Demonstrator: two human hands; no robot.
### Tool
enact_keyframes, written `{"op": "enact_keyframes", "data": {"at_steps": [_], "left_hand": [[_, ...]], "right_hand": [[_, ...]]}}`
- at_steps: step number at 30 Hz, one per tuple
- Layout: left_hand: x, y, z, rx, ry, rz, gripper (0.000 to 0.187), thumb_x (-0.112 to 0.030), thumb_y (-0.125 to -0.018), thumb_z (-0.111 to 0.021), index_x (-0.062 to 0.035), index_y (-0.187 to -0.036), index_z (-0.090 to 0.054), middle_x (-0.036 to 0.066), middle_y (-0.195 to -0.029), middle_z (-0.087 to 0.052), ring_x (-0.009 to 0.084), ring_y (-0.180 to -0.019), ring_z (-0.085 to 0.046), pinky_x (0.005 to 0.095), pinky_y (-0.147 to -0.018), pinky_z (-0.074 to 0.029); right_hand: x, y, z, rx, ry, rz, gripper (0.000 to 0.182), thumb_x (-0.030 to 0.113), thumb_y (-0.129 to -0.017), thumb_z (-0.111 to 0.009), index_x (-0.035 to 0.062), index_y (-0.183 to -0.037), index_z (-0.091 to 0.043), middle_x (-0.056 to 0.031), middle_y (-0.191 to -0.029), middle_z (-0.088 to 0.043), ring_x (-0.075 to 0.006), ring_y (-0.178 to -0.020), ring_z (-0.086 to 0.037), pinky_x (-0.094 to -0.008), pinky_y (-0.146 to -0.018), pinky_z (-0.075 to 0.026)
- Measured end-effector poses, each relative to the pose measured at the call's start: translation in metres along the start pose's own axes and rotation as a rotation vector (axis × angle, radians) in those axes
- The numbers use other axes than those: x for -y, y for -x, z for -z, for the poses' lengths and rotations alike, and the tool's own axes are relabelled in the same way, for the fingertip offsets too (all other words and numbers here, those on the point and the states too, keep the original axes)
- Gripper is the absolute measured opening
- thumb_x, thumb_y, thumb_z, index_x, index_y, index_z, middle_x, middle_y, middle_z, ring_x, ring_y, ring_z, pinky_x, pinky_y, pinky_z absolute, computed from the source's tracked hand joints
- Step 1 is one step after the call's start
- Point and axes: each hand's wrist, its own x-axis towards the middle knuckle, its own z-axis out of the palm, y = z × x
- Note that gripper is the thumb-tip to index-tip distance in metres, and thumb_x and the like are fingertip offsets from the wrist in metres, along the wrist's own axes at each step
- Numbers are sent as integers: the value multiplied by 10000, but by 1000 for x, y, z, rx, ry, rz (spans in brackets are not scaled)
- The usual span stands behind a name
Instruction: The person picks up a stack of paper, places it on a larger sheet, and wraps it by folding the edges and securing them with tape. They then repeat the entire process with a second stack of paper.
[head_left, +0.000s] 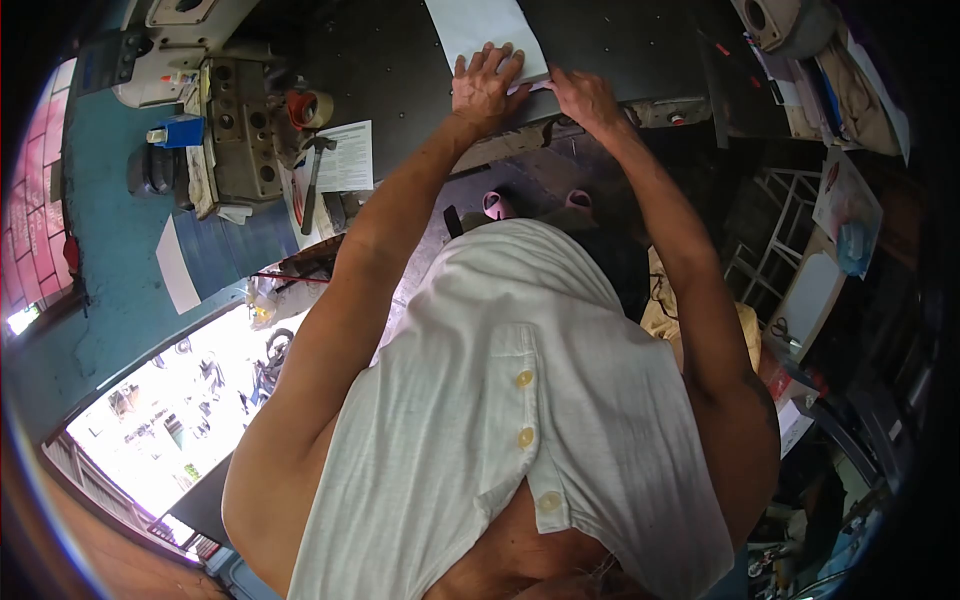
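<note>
A stack of white paper (487,25) lies on the dark work surface (380,60) at the top of the head view. My left hand (485,88) rests flat on the near part of the stack, fingers spread and pointing away from me. Beside it, my right hand (587,98) is at the stack's near right corner, its fingers curled with the thumb side against the paper's edge. Those fingertips are partly hidden, and a thin whitish edge shows between the two hands.
To the left are a hammer (314,180), a roll of tape (318,108), a printed sheet (347,155) and a metal machine part (240,130). A blue box (176,131) stands farther left. Cloth and papers (850,85) crowd the right edge.
</note>
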Motion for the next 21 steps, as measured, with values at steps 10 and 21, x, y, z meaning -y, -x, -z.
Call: {"op": "enact_keyframes", "data": {"at_steps": [10,21], "left_hand": [[21,17,47,42,221,17,545,-346,-858,-739,-208,-1360,-578,52,-1403,-560,280,-1301,-544,589,-1081,-397],[76,201,96,-174,280,285,529,-239,-855,-739,-142,-1354,-593,126,-1444,-538,339,-1398,-444,547,-1140,-360]], "right_hand": [[-9,-26,63,303,-377,-428,433,238,-830,-806,77,-1210,-676,-101,-764,-716,-239,-649,-673,-335,-642,-533],[208,-200,84,39,-823,-221,159,83,-889,-752,23,-1035,-736,5,-869,-630,-74,-733,-575,-223,-702,-489]]}}
